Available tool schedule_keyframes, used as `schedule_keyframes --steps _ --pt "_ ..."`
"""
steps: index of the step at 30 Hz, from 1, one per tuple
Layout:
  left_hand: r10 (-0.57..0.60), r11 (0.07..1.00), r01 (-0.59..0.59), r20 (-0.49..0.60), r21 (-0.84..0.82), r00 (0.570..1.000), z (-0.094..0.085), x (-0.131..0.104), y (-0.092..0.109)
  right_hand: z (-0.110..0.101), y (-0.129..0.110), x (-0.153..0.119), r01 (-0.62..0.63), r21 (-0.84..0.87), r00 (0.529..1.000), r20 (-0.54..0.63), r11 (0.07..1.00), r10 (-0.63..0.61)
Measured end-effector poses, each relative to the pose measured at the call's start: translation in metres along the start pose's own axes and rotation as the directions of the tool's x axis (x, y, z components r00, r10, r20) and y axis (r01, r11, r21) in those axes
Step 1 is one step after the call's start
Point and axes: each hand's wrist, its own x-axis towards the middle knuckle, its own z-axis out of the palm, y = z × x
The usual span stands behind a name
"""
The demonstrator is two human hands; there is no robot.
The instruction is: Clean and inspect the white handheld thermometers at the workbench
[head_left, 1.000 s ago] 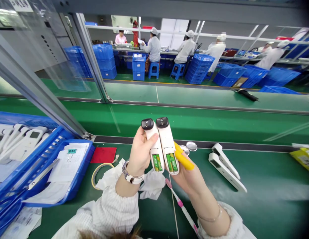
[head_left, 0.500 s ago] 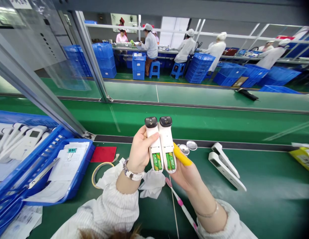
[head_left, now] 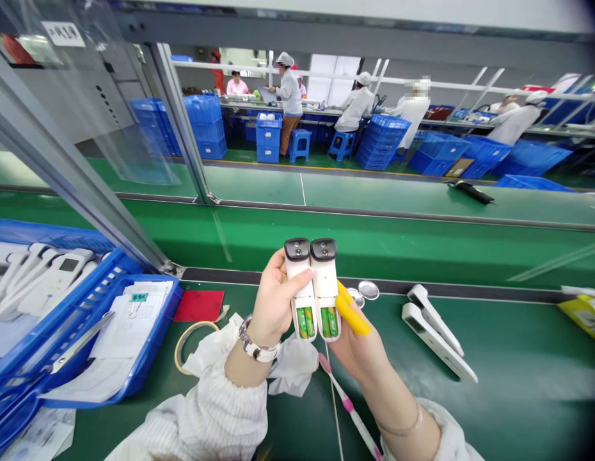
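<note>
Two white infrared thermometers stand side by side before me, black sensor heads up and battery covers off. Green batteries [head_left: 306, 322] show in the open bay of each. My left hand [head_left: 273, 298] grips the left thermometer [head_left: 302, 291], its thumb across the front and tip near the other one. Around the lower right side of the right thermometer [head_left: 325, 288] my right hand [head_left: 357, 342] is closed, with a yellow covering [head_left: 354, 310] on a finger; its other fingertips are hidden behind. Beneath lie crumpled white tissue [head_left: 295, 368] and a pink-and-white toothbrush [head_left: 348, 404].
More white thermometers [head_left: 436, 333] lie at right, near round silver discs [head_left: 368, 290]. At left are a blue basket [head_left: 119, 269] of devices, a blue tray [head_left: 156, 349] with papers and tweezers, a tape roll [head_left: 180, 349] and a red sheet [head_left: 199, 306]. Co-workers sit and stand beyond.
The camera view has tilted up a little, so the scene sits lower. Both thermometers have shifted slightly right in view; the grip of both hands looks the same.
</note>
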Motion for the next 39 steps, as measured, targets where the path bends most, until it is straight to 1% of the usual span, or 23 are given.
schedule_keyframes --steps 5,7,11,14,16,19,21,23,24,25,27,30,32,34,37,39 --pt "0.042 0.998 -0.044 0.040 0.035 0.998 0.004 -0.008 0.005 -0.003 0.002 -0.004 0.029 0.072 0.999 0.041 0.997 -0.032" --pt "0.060 0.997 -0.062 0.051 0.043 0.997 0.003 -0.009 0.006 -0.003 0.002 -0.005 0.040 0.100 0.998 0.038 0.994 -0.044" --pt "0.064 0.997 -0.068 0.084 0.043 0.994 0.003 -0.009 0.005 -0.002 0.003 -0.005 0.060 0.103 0.998 0.000 0.993 -0.061" --pt "0.046 0.998 -0.048 0.072 0.038 0.996 0.005 -0.008 0.006 -0.002 0.003 -0.002 0.063 0.121 0.997 -0.056 0.991 -0.057" --pt "0.000 1.000 0.001 0.058 -0.018 0.998 0.006 -0.007 0.008 -0.002 0.003 0.000 0.060 0.137 0.993 -0.111 0.989 -0.045" --pt "-0.167 0.973 0.172 0.046 -0.154 0.985 0.002 -0.004 0.014 -0.004 0.001 0.002 0.054 0.142 0.981 -0.192 0.988 -0.026" --pt "-0.256 0.944 0.249 -0.006 -0.216 0.967 -0.001 0.000 0.019 -0.004 -0.003 0.002 0.035 0.155 0.978 -0.209 0.987 -0.002" --pt "-0.290 0.930 0.264 -0.069 -0.257 0.954 -0.004 0.002 0.022 -0.003 -0.007 0.001 0.027 0.180 0.983 -0.184 0.983 0.007" --pt "-0.302 0.922 0.270 -0.080 -0.276 0.950 -0.005 0.003 0.024 -0.002 -0.009 0.001 0.032 0.194 0.986 -0.166 0.980 0.000" --pt "-0.314 0.913 0.281 -0.070 -0.294 0.947 -0.005 0.003 0.025 -0.001 -0.011 0.000 0.045 0.204 0.988 -0.153 0.978 -0.013" --pt "-0.330 0.899 0.311 -0.012 -0.310 0.944 -0.004 0.002 0.025 0.000 -0.012 -0.001 0.076 0.197 0.989 -0.140 0.977 -0.048" --pt "-0.296 0.913 0.300 0.055 -0.278 0.954 -0.003 0.000 0.022 0.000 -0.012 -0.004 0.056 0.107 0.995 -0.089 0.993 -0.046" --pt "-0.267 0.931 0.268 0.040 -0.246 0.963 -0.003 -0.001 0.018 0.000 -0.012 -0.007 0.039 0.033 0.998 -0.053 0.999 -0.037" --pt "-0.237 0.949 0.233 0.007 -0.212 0.971 -0.004 0.000 0.014 0.002 -0.012 -0.009 0.061 -0.018 0.997 -0.049 0.998 -0.062" --pt "-0.215 0.960 0.208 -0.015 -0.188 0.977 -0.005 0.001 0.010 0.004 -0.013 -0.010 0.104 -0.054 0.993 -0.044 0.993 -0.106" --pt "-0.225 0.956 0.215 -0.024 -0.201 0.974 -0.004 0.001 0.011 0.004 -0.014 -0.011 0.109 -0.055 0.993 -0.029 0.992 -0.111"
